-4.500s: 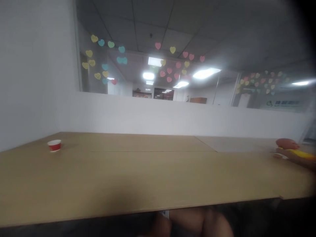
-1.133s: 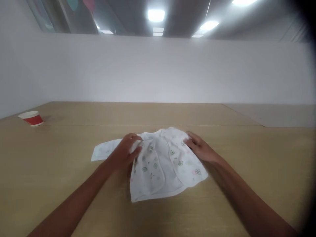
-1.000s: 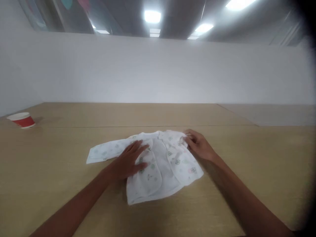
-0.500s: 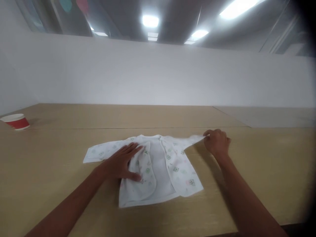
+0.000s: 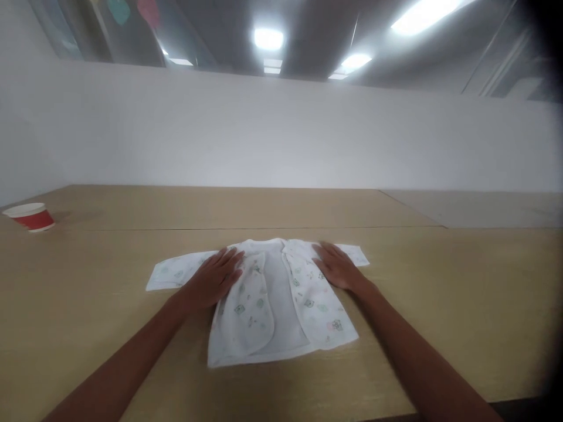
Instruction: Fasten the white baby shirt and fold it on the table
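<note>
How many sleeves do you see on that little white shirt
2. The left-side sleeve reaches out beyond the left hand, and the right-side sleeve beyond the right hand. Each hand hides part of the sleeve near it.

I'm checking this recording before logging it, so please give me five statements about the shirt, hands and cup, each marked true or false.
1. The white printed shirt lies on the table. True.
2. Both hands are lifted clear of it. False: the left hand and right hand rest on it.
3. The shirt is fastened shut in front. False: it lies open.
4. The red-and-white cup stands on the person's left. True.
5. Both sleeves point outward. True.
</note>
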`<state>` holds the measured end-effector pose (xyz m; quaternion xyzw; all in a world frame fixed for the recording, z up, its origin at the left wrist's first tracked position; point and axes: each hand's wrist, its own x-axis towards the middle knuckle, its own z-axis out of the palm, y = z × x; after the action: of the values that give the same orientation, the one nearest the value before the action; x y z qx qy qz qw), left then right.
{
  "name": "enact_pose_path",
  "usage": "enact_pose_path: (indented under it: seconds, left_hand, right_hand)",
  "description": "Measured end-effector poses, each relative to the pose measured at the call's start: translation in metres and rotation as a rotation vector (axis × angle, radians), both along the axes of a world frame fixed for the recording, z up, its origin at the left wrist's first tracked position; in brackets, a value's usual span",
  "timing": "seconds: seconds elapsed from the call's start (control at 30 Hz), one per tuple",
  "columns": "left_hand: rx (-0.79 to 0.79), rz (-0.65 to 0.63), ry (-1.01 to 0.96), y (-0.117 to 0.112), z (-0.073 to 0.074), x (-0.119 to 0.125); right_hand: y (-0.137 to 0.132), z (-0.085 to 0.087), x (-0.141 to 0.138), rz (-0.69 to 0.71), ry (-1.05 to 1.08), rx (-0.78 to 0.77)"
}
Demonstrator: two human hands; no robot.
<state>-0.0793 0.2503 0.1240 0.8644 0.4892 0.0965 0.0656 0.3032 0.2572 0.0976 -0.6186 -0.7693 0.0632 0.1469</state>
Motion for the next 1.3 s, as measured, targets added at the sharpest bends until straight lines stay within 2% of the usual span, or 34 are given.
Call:
enact_pose_path:
  seconds: [0.1, 0.3, 0.47, 0.53, 0.6, 0.63, 0.7, 0.77, 0.8, 0.87, 0.97, 1.07, 1.17, 1.3]
  left_hand:
    - [-0.028, 0.069, 0.094, 0.006, -0.004, -0.008]
    - [-0.14, 0.344, 0.184, 0.02, 0.001, -0.034]
    - [-0.22, 0.54, 0.26, 0.029, 0.011, -0.063]
    - [-0.181, 0.568, 0.251, 0.029, 0.014, -0.065]
    - [-0.027, 0.494, 0.187, 0.026, 0.016, -0.055]
    - [0.066, 0.401, 0.121, 0.022, 0.016, -0.046]
    - [0.192, 0.15, -0.054, 0.012, 0.016, -0.02]
    - [0.157, -0.067, -0.18, -0.001, 0.016, 0.008]
    - [0.1, -0.147, -0.175, -0.009, 0.015, 0.02]
    - [-0.013, -0.236, -0.092, -0.021, 0.014, 0.037]
    - [-0.081, -0.27, 0.022, -0.03, 0.012, 0.044]
    - [-0.074, -0.271, 0.027, -0.031, 0.013, 0.042]
    - [-0.053, -0.281, -0.016, -0.031, 0.014, 0.042]
    - [0.018, -0.301, -0.156, -0.029, 0.015, 0.047]
  right_hand:
    - [0.001, -0.003, 0.013, -0.142, -0.119, -0.12]
    - [0.003, 0.004, 0.032, -0.329, -0.113, -0.19]
    - [0.003, 0.005, 0.039, -0.402, -0.131, -0.181]
    - [0.002, 0.006, 0.036, -0.44, -0.12, -0.101]
    - [0.0, 0.011, 0.026, -0.417, -0.05, 0.11]
    - [-0.003, 0.014, 0.017, -0.352, 0.028, 0.237]
    - [-0.01, 0.022, -0.004, -0.129, 0.243, 0.411]
    - [-0.019, 0.029, -0.029, 0.113, 0.401, 0.421]
    - [-0.024, 0.031, -0.04, 0.205, 0.414, 0.393]
    - [-0.034, 0.034, -0.058, 0.294, 0.385, 0.313]
    - [-0.046, 0.034, -0.075, 0.21, 0.307, 0.17]
    - [-0.052, 0.033, -0.083, 0.081, 0.189, 0.088]
    - [-0.054, 0.035, -0.085, 0.014, 0.109, 0.063]
    - [-0.05, 0.042, -0.074, -0.061, 0.1, 0.034]
